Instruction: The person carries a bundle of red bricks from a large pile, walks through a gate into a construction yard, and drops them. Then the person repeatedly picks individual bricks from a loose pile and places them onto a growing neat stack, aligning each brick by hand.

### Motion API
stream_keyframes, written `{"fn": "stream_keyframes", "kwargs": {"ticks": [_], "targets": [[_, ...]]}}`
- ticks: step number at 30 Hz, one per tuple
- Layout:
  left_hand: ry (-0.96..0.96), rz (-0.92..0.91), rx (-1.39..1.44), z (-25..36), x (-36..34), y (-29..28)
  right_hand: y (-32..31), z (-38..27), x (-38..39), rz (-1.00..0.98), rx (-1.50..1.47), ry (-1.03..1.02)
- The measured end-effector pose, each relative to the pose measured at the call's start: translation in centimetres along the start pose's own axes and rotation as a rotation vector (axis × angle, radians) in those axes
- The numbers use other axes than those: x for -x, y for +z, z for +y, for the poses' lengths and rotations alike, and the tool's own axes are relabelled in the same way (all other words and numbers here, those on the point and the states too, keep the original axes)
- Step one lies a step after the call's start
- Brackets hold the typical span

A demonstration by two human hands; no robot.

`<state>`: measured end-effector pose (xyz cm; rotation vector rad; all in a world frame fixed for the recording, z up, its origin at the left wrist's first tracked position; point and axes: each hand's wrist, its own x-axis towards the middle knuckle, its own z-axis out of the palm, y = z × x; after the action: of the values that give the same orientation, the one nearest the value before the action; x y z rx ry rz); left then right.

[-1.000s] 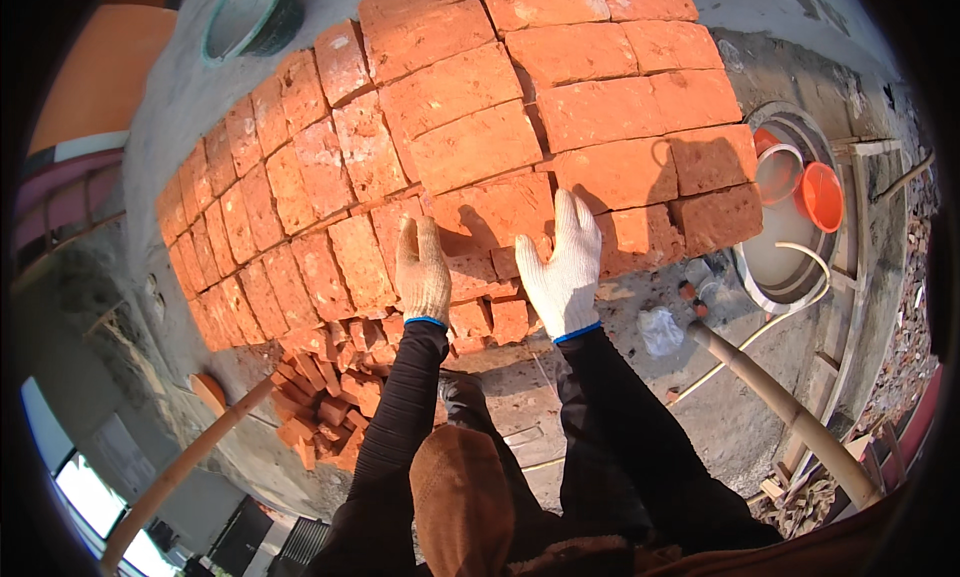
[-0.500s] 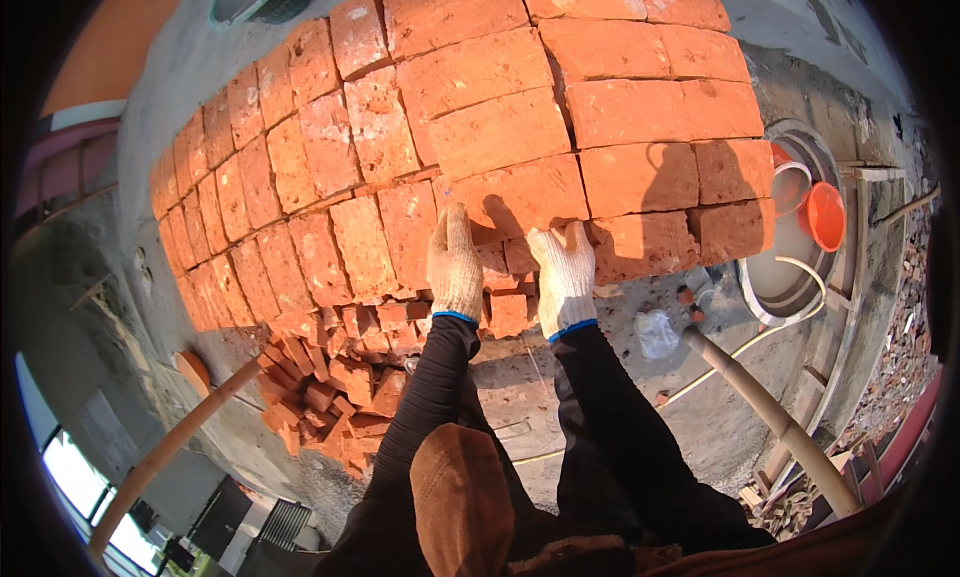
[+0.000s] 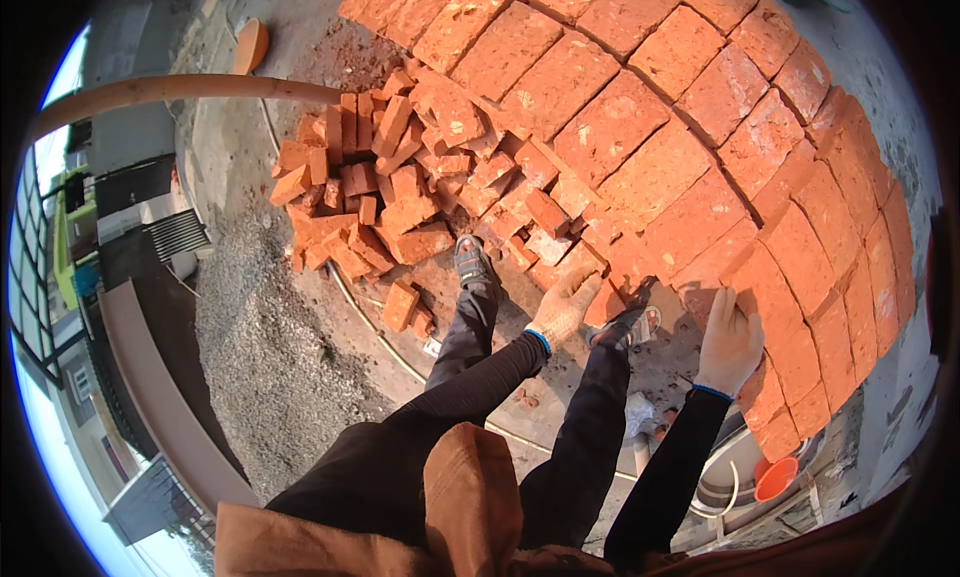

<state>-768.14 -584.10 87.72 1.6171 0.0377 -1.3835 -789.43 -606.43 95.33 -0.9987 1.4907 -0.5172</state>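
My left hand (image 3: 566, 305), in a white knit glove with a blue cuff, hangs open over the near edge of the loose bricks. Its fingers are stretched toward a red brick (image 3: 604, 305); whether they touch it, I cannot tell. My right hand (image 3: 731, 345), gloved alike, is open with its fingers up against the near side of the large brick stack (image 3: 640, 192). No brick shows in its grasp. The stack has tightly laid rows of orange-red bricks. To its left lies a tumbled heap of loose bricks (image 3: 410, 215).
My feet stand by the heap, one sandal (image 3: 470, 262) close to it. A gravel pile (image 3: 275, 327) lies at left. A wooden handle (image 3: 200, 87) reaches toward the heap. A pale hose (image 3: 365, 322) crosses the ground. At lower right is an orange bucket (image 3: 776, 479).
My view has swung left toward the loose heap. Both hands have come off the brick at the stack's top edge; the left has moved to the loose bricks, and the hands are farther apart.
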Motion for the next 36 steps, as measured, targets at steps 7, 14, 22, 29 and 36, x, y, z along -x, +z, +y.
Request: {"fn": "stream_keyframes", "kwargs": {"ticks": [7, 14, 22, 29, 36], "targets": [[-0.386, 0.655, -0.798, -12.3, 9.0, -32.4, 16.6, 8.2, 10.1, -0.124, 0.118, 0.007], [-0.596, 0.749, -0.535, -17.3, 11.8, -48.0, 40.2, 16.4, 14.3, -1.023, 1.371, -0.661], [-0.383, 0.698, -0.277, -20.5, -1.4, -55.2, 67.9, 28.1, 12.5, -1.224, 1.383, -1.354], [-0.36, 0.703, -0.105, -20.6, -8.0, -56.5, 77.4, 36.2, 12.5, -1.126, 1.786, -1.475], [-0.464, 0.811, -0.404, -19.3, -7.3, -53.9, 69.3, 33.1, 12.3, -0.954, 1.487, -0.873]]}}
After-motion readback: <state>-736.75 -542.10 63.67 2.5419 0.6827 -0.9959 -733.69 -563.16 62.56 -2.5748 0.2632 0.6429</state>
